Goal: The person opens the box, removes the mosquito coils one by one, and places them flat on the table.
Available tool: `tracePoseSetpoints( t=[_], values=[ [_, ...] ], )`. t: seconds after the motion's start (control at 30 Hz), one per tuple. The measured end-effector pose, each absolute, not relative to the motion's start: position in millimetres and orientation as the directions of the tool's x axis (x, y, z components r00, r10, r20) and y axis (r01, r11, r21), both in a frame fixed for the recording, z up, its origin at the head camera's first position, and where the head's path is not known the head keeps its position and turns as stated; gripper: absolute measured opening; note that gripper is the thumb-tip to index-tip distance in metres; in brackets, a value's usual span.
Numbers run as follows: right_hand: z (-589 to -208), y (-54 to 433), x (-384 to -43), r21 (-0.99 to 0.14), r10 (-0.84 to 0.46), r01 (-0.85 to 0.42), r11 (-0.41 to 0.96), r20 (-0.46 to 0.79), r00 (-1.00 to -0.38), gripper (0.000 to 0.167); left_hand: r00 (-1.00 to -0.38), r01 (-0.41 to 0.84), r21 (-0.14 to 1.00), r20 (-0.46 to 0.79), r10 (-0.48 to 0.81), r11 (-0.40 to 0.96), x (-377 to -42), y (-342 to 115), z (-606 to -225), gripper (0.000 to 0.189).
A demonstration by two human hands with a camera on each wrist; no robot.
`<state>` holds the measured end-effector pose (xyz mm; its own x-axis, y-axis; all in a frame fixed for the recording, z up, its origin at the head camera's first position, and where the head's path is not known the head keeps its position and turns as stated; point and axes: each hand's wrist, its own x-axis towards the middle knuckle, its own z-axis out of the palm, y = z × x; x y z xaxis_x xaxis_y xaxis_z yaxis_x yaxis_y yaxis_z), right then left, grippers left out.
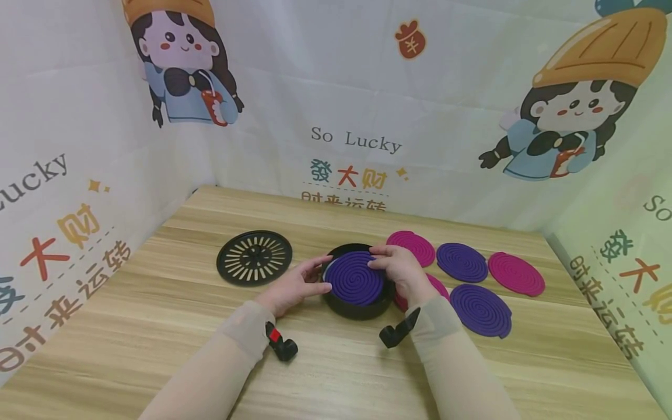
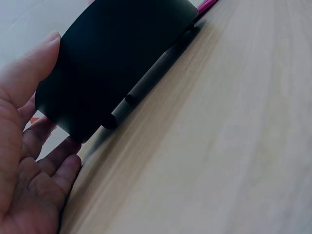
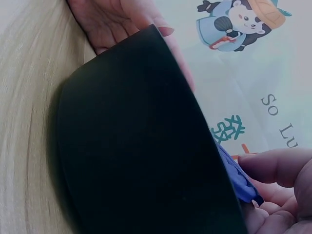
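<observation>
A purple mosquito coil (image 1: 354, 279) lies tilted over the opening of a round black mosquito coil holder (image 1: 359, 311). My right hand (image 1: 406, 271) pinches the coil at its right edge; the right wrist view shows the coil's edge (image 3: 238, 180) between thumb and fingers above the holder's rim. With thumb and fingers at the holder's left side, my left hand (image 1: 295, 286) grips its wall. In the left wrist view, the thumb is at the holder's (image 2: 112, 63) upper edge and the fingers are near its base. The holder's inside is mostly hidden by the coil.
A black slotted lid (image 1: 254, 258) lies left of the holder on the wooden table (image 1: 325, 373). To the right lie pink coils (image 1: 517, 274) and purple coils (image 1: 462, 262), one pink coil partly behind my right wrist. Printed cloth (image 1: 357, 87) surrounds the table's back and sides.
</observation>
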<state>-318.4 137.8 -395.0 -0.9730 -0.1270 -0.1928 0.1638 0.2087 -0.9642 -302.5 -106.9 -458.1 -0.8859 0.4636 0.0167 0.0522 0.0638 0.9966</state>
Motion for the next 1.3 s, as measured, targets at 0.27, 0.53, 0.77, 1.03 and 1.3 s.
tracePoseSetpoints(
  t=[0.27,0.53,0.77,1.03,1.3],
  values=[
    [-393.8,140.2,-320.0,-0.956,-0.159,0.187,0.224,-0.226,-0.961,0.043,-0.889,0.053,0.996,0.017,0.457,0.067,-302.6,-107.5,-458.9,0.074],
    [-393.1,139.1,-320.4,-0.959,-0.191,0.199,0.204,-0.238,-0.952,0.048,-0.885,0.056,0.996,0.017,0.466,0.072,-303.4,-107.1,-459.4,0.074],
    [-391.3,137.8,-320.5,-0.959,-0.220,0.182,0.220,-0.230,-0.948,0.054,-0.884,0.050,0.997,0.016,0.468,0.061,-303.2,-107.1,-459.0,0.073],
    [-392.2,137.4,-322.0,-0.956,-0.242,0.179,0.234,-0.236,-0.941,0.056,-0.881,0.049,0.998,0.019,0.473,0.050,-300.9,-107.2,-456.4,0.074],
    [-394.2,136.9,-323.0,-0.958,-0.267,0.182,0.222,-0.239,-0.934,0.055,-0.880,0.053,0.997,0.021,0.475,0.054,-300.5,-107.3,-456.1,0.073]
  ],
)
